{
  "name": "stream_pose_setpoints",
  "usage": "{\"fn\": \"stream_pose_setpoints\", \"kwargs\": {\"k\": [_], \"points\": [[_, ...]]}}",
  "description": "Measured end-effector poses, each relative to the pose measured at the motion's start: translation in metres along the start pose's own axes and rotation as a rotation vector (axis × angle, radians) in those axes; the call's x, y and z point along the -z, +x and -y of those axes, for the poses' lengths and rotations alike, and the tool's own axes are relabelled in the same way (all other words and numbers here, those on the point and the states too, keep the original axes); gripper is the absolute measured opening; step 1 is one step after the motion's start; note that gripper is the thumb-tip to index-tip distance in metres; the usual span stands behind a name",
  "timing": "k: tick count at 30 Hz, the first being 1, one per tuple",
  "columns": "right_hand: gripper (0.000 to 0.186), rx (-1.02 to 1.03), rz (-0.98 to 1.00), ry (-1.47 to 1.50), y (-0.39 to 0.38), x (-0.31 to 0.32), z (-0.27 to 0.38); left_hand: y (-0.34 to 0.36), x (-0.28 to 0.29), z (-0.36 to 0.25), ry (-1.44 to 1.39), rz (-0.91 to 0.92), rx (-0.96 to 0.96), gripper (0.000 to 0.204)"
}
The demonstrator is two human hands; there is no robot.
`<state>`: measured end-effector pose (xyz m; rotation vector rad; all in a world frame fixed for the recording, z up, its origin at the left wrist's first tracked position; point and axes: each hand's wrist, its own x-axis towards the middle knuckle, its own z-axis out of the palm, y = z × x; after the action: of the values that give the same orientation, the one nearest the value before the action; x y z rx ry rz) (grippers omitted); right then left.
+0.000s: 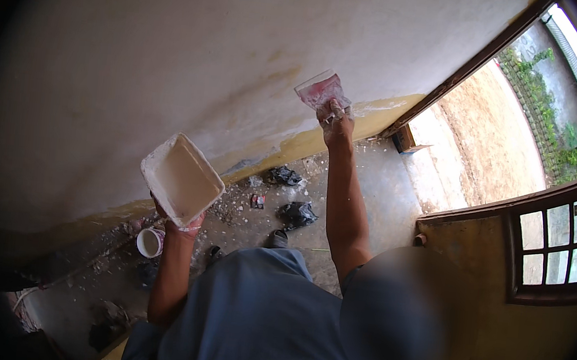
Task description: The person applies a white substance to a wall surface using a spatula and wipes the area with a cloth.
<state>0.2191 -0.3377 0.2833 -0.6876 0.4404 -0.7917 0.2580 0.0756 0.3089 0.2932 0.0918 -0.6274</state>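
Observation:
My left hand [190, 226] grips a rectangular plastic tub [158, 173] from beneath and holds it tilted beside the wall. Pale putty coats its inside and smears its rim. My right arm reaches out ahead, and my right hand [335, 123] is closed round a wide, flat putty spreader [321, 89] with a reddish, putty-smeared face. The spreader is at the wall [176, 51]; whether its edge touches the surface I cannot tell. White smears mark the fingers of my right hand. The wall is whitish above, with a yellow, patchy strip along its foot.
On the floor [378, 182] lie black plastic bags [297, 214], a small red packet [257, 201] and scattered white crumbs. A white bucket [150, 243] stands below the tub. To the right are an open doorway [474, 128] and a dark-framed paned window [557, 240].

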Motion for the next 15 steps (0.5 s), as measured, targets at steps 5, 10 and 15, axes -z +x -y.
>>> {"fn": "stream_pose_setpoints", "kwargs": {"k": [5, 10, 15], "points": [[0.027, 0.142, -0.214, -0.222, 0.050, -0.005, 0.034, -0.008, 0.006, -0.003, -0.010, -0.018, 0.015, 0.059], [0.036, 0.571, -0.277, -1.100, 0.107, -0.068, 0.042, -0.004, 0.010, 0.002, -0.007, -0.030, 0.059, 0.059], [0.028, 0.349, -0.153, -0.713, 0.029, -0.090, 0.033, -0.018, 0.014, -0.011, 0.001, -0.052, 0.008, 0.059]]}}
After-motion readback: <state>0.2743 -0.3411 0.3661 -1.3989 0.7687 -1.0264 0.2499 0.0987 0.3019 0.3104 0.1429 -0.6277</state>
